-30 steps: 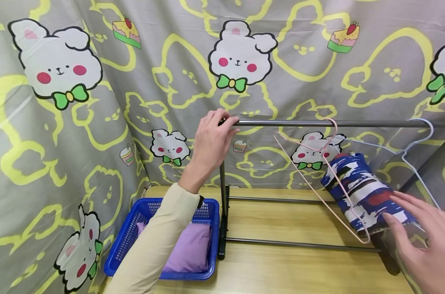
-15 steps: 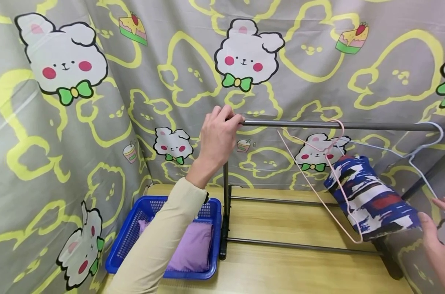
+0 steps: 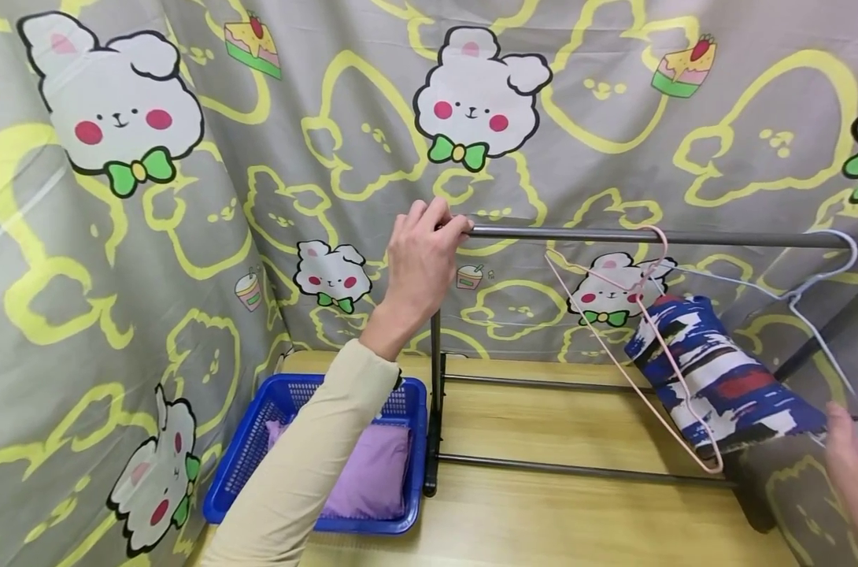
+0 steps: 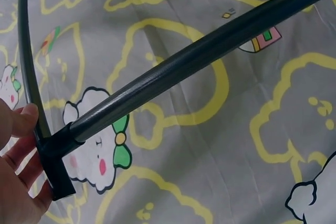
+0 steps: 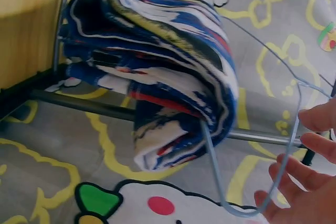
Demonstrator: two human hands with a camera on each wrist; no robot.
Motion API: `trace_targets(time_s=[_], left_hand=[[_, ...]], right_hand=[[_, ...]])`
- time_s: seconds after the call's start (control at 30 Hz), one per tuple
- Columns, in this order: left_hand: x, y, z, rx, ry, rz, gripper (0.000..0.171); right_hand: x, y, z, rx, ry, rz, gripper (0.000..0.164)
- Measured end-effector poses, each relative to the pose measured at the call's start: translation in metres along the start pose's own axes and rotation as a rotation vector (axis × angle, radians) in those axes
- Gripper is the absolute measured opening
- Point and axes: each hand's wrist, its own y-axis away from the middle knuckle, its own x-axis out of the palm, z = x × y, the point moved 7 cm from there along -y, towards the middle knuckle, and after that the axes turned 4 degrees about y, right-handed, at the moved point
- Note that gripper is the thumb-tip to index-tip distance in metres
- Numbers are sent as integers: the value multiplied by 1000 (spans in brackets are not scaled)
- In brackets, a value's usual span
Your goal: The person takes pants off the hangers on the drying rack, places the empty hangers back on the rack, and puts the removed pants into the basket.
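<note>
My left hand (image 3: 422,256) grips the top left corner of a dark metal clothes rack (image 3: 556,233); in the left wrist view its thumb and fingers wrap the black corner joint (image 4: 59,166). From the rail hang a pink hanger (image 3: 606,370) and, to its right, a light blue hanger (image 3: 811,327). A folded garment (image 3: 719,378) patterned in blue, white and red drapes over the blue hanger, its layers seen end-on in the right wrist view. My right hand (image 5: 307,177) is at that hanger's bare end, fingers spread behind the wire, thumb tip right beside it.
A blue plastic basket (image 3: 216,492) holding folded purple cloth (image 3: 368,472) stands left of the rack, partly behind my left sleeve (image 3: 316,465). The rack's lower bars (image 3: 578,470) run just above the wooden tabletop (image 3: 542,520). Printed grey curtain (image 3: 372,94) surrounds the back and sides.
My right hand has moved right, away from the garment's front to the blue hanger's end. The garment's near end shows more fully. My left hand stays on the rack corner.
</note>
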Motion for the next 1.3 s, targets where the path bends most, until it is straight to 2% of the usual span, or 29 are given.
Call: trace_targets(time_s=[0.07,0.13,0.23,0.3,0.47,0.6,0.83,1.1,1.3], left_hand=[[-1,0,2,-5,-1,-9,10],[-1,1,2,-6,-1,-14,10],[0,0,2,-2,10,-16,10],[1,0,1,-2,17,-19,10],[3,0,-3,-2,42,-45,10],[5,0,-3,-3,56,-60,11],[5,-1,-1,-6,59,-65,10],[6,-2,-2,-12,57,-30,10],[5,-3,1,-11,44,-20,8]], right_hand=[[5,1,0,-6,-4,34,46],[9,1,0,-15,-57,58,46],[10,1,0,-21,-126,59,44],[9,1,-2,5,-163,56,43],[4,0,-9,127,-118,60,39],[-1,-2,-11,198,-68,28,38],[-7,-7,-8,209,-93,-57,23],[-13,-6,-12,288,-118,-56,22],[-16,-1,-8,395,-117,-3,24]])
